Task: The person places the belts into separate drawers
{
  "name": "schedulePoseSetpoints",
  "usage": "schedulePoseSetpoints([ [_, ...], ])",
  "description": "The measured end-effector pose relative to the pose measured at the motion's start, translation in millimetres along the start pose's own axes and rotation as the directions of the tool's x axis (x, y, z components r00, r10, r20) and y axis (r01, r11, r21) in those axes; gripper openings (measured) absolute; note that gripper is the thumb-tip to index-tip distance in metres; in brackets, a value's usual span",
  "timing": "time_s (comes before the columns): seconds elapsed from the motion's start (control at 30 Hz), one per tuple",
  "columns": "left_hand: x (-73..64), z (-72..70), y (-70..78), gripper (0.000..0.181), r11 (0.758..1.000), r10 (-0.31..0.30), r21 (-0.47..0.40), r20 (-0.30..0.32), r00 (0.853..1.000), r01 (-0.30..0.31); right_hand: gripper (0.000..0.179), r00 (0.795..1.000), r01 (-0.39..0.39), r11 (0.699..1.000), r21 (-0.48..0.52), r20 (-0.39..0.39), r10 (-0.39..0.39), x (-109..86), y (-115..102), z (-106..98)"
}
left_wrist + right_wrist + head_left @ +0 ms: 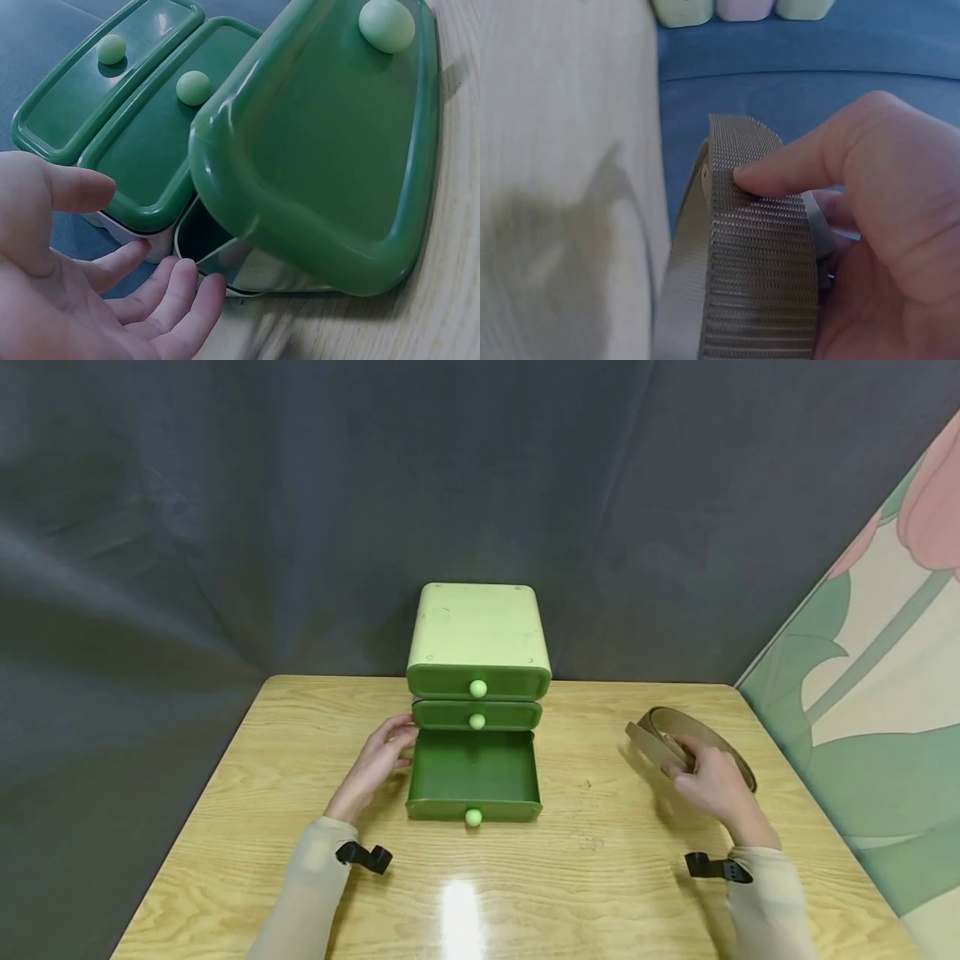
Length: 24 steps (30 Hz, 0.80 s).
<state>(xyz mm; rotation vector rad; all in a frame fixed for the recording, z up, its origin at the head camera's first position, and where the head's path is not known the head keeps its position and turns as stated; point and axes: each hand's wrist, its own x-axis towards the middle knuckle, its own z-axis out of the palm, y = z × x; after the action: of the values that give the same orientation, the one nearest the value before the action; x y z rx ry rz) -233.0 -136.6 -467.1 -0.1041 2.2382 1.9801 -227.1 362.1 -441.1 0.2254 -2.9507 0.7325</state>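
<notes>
A small cabinet [480,627] with a pale top and green fronts stands at the back middle of the table. Its bottom drawer [476,768] is pulled out and bare inside; the middle drawer [442,716] sits closer in. Beside the cabinet's left side is my left hand [377,760], fingers loosely bent, fingertips right at the drawer's side in the left wrist view. On the right, my right hand [716,789] pinches a coiled tan webbing belt [761,262] between thumb and fingers. The belt's loop stands on edge, and its shadow falls on the table.
The wooden table [585,877] ends at a dark curtain [480,468] behind the cabinet. A flower-patterned panel [885,735] runs along the right side. Pale round knobs [473,817] stick out from the drawer fronts.
</notes>
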Motion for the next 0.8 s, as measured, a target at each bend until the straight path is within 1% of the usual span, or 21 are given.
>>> schedulePoseSetpoints([
  [0.07, 1.0, 1.3, -0.2, 0.055, 1.000, 0.000, -0.002, -0.002, 1.000, 0.000, 0.050, 1.000, 0.016, 1.000, 0.013, -0.012, -0.016, -1.6, -3.2, -3.8],
  [0.13, 1.9, 2.0, -0.5, 0.055, 1.000, -0.003, -0.007, -0.003, 1.000, 0.003, 0.051, 1.000, 0.026, 0.999, 0.038, -0.007, -0.026, -2.8, -7.7, -7.4],
  [0.3, 2.4, 1.6, 0.6, 0.056, 1.000, -0.011, -0.005, 0.003, 1.000, 0.011, 0.054, 0.999, 0.032, 0.996, 0.087, 0.026, -0.034, -7.3, -20.3, -17.3],
  [0.47, 0.6, -0.6, 4.5, 0.057, 1.000, 0.002, 0.004, 0.000, 1.000, -0.002, 0.049, 0.995, 0.100, 0.988, 0.116, -0.003, -0.100, -11.9, -34.6, -23.8],
  [0.6, -0.7, -0.4, 3.8, 0.057, 1.000, -0.011, 0.008, 0.005, 1.000, 0.011, 0.044, 0.987, 0.162, 0.977, 0.138, -0.024, -0.160, -18.5, -46.4, -28.6],
  [0.8, -0.6, 0.7, 1.5, 0.057, 1.000, -0.018, 0.005, 0.004, 1.000, 0.018, 0.045, 0.977, 0.209, 0.964, 0.165, 0.001, -0.212, -27.1, -64.4, -35.7],
])
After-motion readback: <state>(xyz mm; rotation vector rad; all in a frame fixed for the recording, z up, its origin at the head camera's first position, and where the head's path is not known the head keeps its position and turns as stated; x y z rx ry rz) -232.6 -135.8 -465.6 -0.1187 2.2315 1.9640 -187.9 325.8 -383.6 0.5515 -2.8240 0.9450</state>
